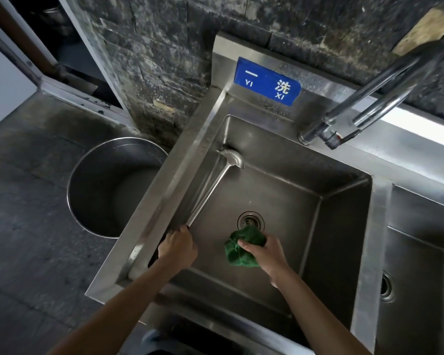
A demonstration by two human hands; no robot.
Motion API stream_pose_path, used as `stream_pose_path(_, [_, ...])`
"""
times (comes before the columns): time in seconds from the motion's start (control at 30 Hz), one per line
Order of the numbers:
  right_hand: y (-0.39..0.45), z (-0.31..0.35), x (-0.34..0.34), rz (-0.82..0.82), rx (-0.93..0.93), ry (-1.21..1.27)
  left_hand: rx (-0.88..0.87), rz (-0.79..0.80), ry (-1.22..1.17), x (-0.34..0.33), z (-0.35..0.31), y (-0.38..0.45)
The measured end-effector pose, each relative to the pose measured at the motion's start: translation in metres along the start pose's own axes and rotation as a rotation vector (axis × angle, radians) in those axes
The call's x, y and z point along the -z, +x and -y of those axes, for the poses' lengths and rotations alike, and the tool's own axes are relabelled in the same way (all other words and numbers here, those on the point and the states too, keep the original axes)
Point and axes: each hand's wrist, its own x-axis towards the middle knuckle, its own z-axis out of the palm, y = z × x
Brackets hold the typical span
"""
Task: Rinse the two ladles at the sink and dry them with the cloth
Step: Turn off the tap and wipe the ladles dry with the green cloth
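A blue sign (267, 82) reads "YI XI". The left hand (178, 245) grips the ladle (210, 187), bowl pointing to the far corner of the sink (344, 216). The right hand (264, 253) clutches the green cloth (241, 248).

Only readable thing is the blue rectangular sign (267, 82) on the steel sink's backsplash (318, 83): white characters "一 洗" with "YI XI" underneath.
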Motion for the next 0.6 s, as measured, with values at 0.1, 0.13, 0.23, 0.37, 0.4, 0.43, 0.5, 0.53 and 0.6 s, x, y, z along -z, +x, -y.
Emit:
stream_pose_path(0.1, [0.004,-0.002,-0.005,-0.001,-0.051,0.102,0.028,0.058,0.116,-0.016,-0.001,0.001])
stream_pose_path(0.13, [0.005,-0.003,-0.008,0.0,-0.064,0.14,0.06,0.055,0.14,-0.018,-0.002,0.002])
stream_pose_path(0.23, [0.002,-0.005,-0.014,0.017,-0.085,0.201,0.113,0.035,0.193,-0.017,-0.004,0.003])
stream_pose_path(0.37, [0.0,-0.008,-0.021,0.023,-0.089,0.205,0.089,0.102,0.131,-0.02,-0.006,0.0])
stream_pose_path(0.4, [-0.002,-0.008,-0.022,0.023,-0.088,0.214,0.079,0.103,0.078,-0.02,-0.006,-0.001])
stream_pose_path(0.43, [-0.002,-0.009,-0.023,0.028,-0.086,0.218,0.078,0.104,-0.005,-0.019,-0.007,-0.003])
stream_pose_path(0.5, [-0.003,-0.007,-0.024,0.028,-0.067,0.231,0.079,0.118,-0.194,-0.018,-0.006,-0.004])
stream_pose_path(0.53, [-0.006,-0.004,-0.025,0.018,-0.056,0.24,0.095,0.135,-0.284,-0.017,-0.007,-0.006])
stream_pose_path(0.6, [-0.008,0.003,-0.028,-0.026,-0.01,0.243,0.14,0.157,-0.459,-0.014,-0.009,-0.01])
